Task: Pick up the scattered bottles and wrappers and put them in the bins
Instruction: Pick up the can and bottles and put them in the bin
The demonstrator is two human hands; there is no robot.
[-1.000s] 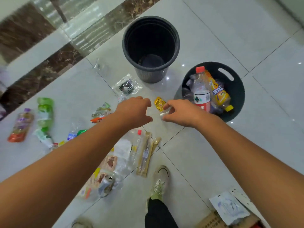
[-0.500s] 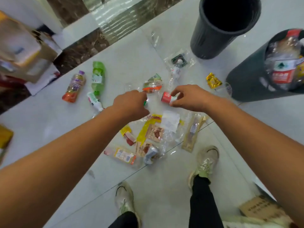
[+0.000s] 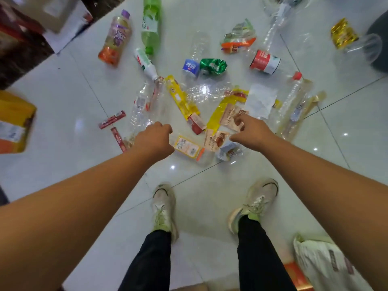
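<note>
The tiled floor (image 3: 63, 106) fills more of the view than half a second ago; of the bins only the edge of one dark bin (image 3: 381, 26) shows, top right. The left hand (image 3: 154, 138) has come lower, over a clear bottle (image 3: 139, 114) lying on the tiles, fingers curled under; whether it grasps anything I cannot tell. The right hand (image 3: 249, 131), fingers loose and spread, touches a brown wrapper (image 3: 231, 116) beside a yellow wrapper (image 3: 216, 114).

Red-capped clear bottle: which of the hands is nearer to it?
Right. The right hand is just left of the red-capped clear bottle; the left hand lies much farther left.
</note>
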